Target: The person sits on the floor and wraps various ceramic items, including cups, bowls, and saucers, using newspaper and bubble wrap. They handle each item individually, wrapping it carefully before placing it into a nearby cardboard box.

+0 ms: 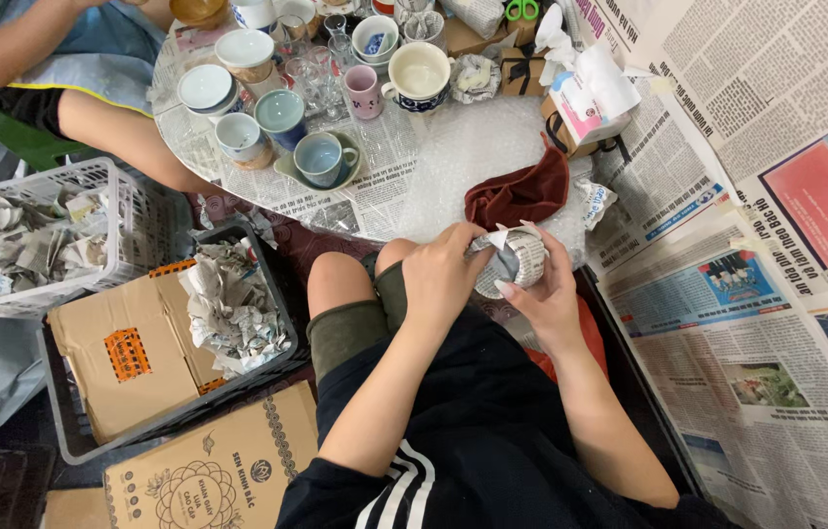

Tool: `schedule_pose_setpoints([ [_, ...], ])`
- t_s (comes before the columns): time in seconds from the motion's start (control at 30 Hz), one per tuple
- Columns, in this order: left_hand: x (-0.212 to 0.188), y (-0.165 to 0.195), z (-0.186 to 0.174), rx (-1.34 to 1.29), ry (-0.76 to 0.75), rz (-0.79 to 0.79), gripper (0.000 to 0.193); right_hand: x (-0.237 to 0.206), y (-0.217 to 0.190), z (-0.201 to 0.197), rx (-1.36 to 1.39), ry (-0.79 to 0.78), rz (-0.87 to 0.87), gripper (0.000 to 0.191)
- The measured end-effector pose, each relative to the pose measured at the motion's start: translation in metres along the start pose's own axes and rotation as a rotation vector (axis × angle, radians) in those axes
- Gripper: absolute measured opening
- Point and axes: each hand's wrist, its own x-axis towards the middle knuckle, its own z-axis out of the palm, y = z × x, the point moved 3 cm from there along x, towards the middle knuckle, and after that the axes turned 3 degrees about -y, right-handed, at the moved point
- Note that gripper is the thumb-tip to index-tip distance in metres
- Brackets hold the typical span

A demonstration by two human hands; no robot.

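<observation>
Left hand [443, 277] and right hand [543, 294] are cupping and pinching a small round object wrapped in crinkled printed newspaper [512, 260], beside the bubble-wrap-covered round desk [473, 157].

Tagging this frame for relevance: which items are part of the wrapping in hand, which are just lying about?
In hand:
left hand
right hand
newspaper-wrapped item held between them
unwrapped cups on the round table

Lying about:
red cloth
green scissors
tissue box
cardboard boxes
white basket

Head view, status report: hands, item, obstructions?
Left hand and right hand both gripping small round newspaper-wrapped bundle over lap. Dark red cloth on table edge beyond. Nothing blocking.
</observation>
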Motion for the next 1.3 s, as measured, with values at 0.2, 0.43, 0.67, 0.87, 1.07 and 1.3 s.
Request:
schedule_pose_setpoints([
  [0.2,-0.007,-0.014,0.009,-0.014,-0.014,0.011,0.02,0.003,0.026,-0.021,0.21,0.188,0.163,0.068],
  [0.43,-0.015,-0.03,0.01,-0.292,-0.094,-0.191,0.02,0.002,0.03,-0.032,0.228,0.244,0.264,0.063],
  [0.67,-0.021,-0.05,0.02,-0.589,-0.16,-0.291,0.016,0.009,0.022,-0.018,0.332,0.226,0.288,0.062],
  [0.87,-0.031,-0.07,0.042,-0.754,-0.138,-0.309,0.023,0.01,0.018,-0.006,0.465,0.143,0.398,0.053],
  [1.07,-0.046,-0.08,0.069,-1.215,-0.058,-0.552,0.027,0.011,0.007,0.0,0.473,0.128,0.34,0.05],
  [1.3,-0.05,-0.058,0.067,-1.115,-0.058,-0.346,0.058,0.014,0.0,0.014,0.197,0.103,0.298,0.065],
])
